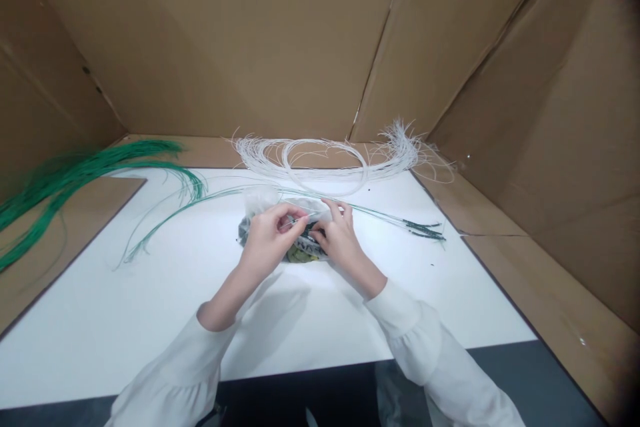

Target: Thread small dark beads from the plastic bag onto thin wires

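My left hand (270,230) is closed in a pinch on a thin pale strand, above an open clear plastic bag (263,197). Small dark pieces and something yellow-green (300,255) show inside the bag. Close by on the right, my right hand (340,233) has its thumb and fingertips drawn together over the bag; what they hold, if anything, is too small to make out. Behind both hands, a bundle of thin green strands (175,213) runs across the white tabletop. Dark pieces (425,229) are threaded along its right end.
A coiled bundle of white strands (325,170) lies at the back edge. Thick green strands (75,177) spread over the left side. Cardboard walls (240,40) close in the back and both sides of the white table (125,327).
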`<state>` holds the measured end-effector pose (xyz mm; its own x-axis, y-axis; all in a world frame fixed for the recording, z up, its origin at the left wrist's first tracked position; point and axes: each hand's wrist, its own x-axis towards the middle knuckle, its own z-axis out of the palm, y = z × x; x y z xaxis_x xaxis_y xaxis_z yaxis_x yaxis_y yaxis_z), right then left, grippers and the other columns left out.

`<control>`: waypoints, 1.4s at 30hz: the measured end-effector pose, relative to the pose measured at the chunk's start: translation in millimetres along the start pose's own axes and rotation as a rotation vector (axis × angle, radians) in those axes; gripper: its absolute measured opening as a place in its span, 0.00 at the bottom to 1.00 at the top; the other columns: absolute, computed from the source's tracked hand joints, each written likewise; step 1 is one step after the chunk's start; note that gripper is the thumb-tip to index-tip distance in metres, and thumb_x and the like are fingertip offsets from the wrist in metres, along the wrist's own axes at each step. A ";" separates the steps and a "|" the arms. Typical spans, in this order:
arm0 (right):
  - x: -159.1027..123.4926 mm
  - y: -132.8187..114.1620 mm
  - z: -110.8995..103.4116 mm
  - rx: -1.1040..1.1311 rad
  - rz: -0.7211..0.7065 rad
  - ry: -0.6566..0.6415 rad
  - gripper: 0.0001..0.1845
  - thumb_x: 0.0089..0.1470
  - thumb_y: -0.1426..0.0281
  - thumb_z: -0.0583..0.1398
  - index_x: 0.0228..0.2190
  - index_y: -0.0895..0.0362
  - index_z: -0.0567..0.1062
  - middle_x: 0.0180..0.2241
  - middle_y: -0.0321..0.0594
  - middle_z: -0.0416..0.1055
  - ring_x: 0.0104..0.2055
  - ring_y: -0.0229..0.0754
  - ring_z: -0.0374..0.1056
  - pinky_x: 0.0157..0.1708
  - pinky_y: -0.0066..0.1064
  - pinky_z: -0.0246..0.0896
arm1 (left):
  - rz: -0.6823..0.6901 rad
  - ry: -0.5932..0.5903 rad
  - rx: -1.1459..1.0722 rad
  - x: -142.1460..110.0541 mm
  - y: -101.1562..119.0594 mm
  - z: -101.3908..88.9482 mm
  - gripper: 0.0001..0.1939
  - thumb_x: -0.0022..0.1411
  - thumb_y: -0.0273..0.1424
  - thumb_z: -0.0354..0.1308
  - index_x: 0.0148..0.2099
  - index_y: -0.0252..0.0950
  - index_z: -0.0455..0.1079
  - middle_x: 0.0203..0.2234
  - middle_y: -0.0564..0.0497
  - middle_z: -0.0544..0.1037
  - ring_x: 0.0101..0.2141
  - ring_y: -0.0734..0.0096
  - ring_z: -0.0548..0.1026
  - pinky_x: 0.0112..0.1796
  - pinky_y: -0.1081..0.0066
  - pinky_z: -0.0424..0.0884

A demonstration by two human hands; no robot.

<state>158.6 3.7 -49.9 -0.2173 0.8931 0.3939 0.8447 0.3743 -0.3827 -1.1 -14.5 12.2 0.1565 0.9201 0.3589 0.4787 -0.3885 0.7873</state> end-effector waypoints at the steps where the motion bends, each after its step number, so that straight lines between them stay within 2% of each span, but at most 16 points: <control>1: 0.6 -0.5 0.6 0.004 0.018 0.008 0.06 0.46 0.71 0.59 0.24 0.57 0.78 0.55 0.48 0.55 0.53 0.59 0.43 0.50 0.53 0.47 | 0.007 -0.001 0.002 -0.1 0.2 0.0 0.08 0.55 0.34 0.54 0.31 0.35 0.71 0.18 0.55 0.68 0.19 0.78 0.60 0.21 0.77 0.55; 8: 4.3 1.7 5.6 0.061 0.037 0.015 0.06 0.46 0.69 0.61 0.27 0.56 0.78 0.54 0.47 0.56 0.54 0.56 0.45 0.51 0.50 0.47 | -0.014 -0.022 0.030 -0.6 2.5 -0.5 0.07 0.55 0.32 0.54 0.31 0.34 0.71 0.19 0.55 0.68 0.19 0.78 0.59 0.21 0.77 0.55; 11: 5.0 2.2 6.7 0.078 0.031 0.002 0.04 0.45 0.71 0.62 0.24 0.56 0.78 0.53 0.46 0.58 0.53 0.55 0.47 0.51 0.48 0.48 | -0.022 -0.025 0.012 -0.3 0.9 -0.7 0.08 0.55 0.33 0.54 0.31 0.34 0.71 0.18 0.55 0.67 0.19 0.78 0.58 0.21 0.77 0.55; 14: 5.4 0.9 1.9 0.099 0.023 0.007 0.04 0.45 0.70 0.62 0.22 0.55 0.78 0.51 0.46 0.61 0.52 0.54 0.49 0.51 0.48 0.49 | -0.039 -0.019 -0.026 -0.2 -0.4 -1.4 0.09 0.56 0.35 0.54 0.32 0.34 0.70 0.19 0.55 0.68 0.20 0.78 0.59 0.22 0.77 0.56; 17: 6.1 -3.0 -11.3 0.178 -0.003 0.071 0.05 0.46 0.68 0.62 0.22 0.54 0.77 0.49 0.44 0.65 0.51 0.53 0.51 0.52 0.47 0.50 | -0.035 -0.009 -0.043 -0.5 0.2 -2.2 0.09 0.56 0.34 0.54 0.32 0.34 0.70 0.20 0.54 0.69 0.20 0.78 0.60 0.22 0.77 0.57; 20: 6.8 -8.5 -28.5 0.444 -0.015 0.176 0.03 0.47 0.68 0.61 0.25 0.53 0.76 0.41 0.42 0.71 0.46 0.47 0.60 0.50 0.43 0.55 | -0.031 0.001 -0.047 -1.0 2.1 -2.8 0.08 0.56 0.34 0.54 0.32 0.34 0.69 0.20 0.54 0.68 0.20 0.78 0.60 0.22 0.77 0.57; 23: 6.7 -12.9 -40.6 0.858 0.099 0.216 0.04 0.46 0.68 0.62 0.26 0.55 0.76 0.29 0.38 0.73 0.34 0.41 0.68 0.38 0.36 0.64 | -0.015 0.017 -0.057 -2.1 4.4 -3.4 0.08 0.56 0.34 0.54 0.32 0.35 0.69 0.18 0.55 0.66 0.20 0.78 0.59 0.22 0.76 0.56; 26: 5.4 -15.6 -44.5 1.165 0.215 0.170 0.05 0.41 0.68 0.65 0.25 0.56 0.76 0.23 0.36 0.74 0.25 0.38 0.69 0.30 0.32 0.66 | 0.018 0.023 -0.084 -3.8 6.2 -3.4 0.07 0.56 0.33 0.54 0.32 0.35 0.69 0.20 0.55 0.66 0.19 0.79 0.58 0.21 0.77 0.57; 30: 3.5 -19.8 -46.1 1.390 0.247 0.080 0.06 0.37 0.68 0.67 0.24 0.55 0.78 0.23 0.36 0.76 0.23 0.37 0.70 0.30 0.32 0.67 | 0.062 0.008 -0.132 -6.5 7.9 -2.5 0.07 0.56 0.33 0.55 0.32 0.35 0.69 0.21 0.54 0.68 0.20 0.79 0.58 0.21 0.77 0.57; 34: 3.0 -23.9 -49.9 1.469 0.273 0.062 0.07 0.35 0.69 0.68 0.23 0.54 0.78 0.23 0.35 0.76 0.23 0.36 0.71 0.30 0.31 0.69 | 0.090 0.032 -0.147 -8.6 9.6 -2.3 0.05 0.56 0.32 0.56 0.31 0.35 0.70 0.22 0.54 0.67 0.20 0.80 0.58 0.21 0.77 0.57; 42: 2.9 -23.8 -50.7 1.420 0.290 0.117 0.10 0.32 0.68 0.69 0.23 0.55 0.76 0.24 0.35 0.77 0.23 0.37 0.71 0.28 0.31 0.69 | 0.119 -0.012 -0.141 -9.2 9.6 -1.8 0.06 0.56 0.32 0.55 0.30 0.35 0.70 0.21 0.53 0.68 0.19 0.79 0.58 0.20 0.76 0.56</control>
<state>162.6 -15.2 2.7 -0.0275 0.9798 0.1981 -0.3501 0.1762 -0.9200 0.5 -26.8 17.4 0.2156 0.8675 0.4483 0.3304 -0.4968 0.8025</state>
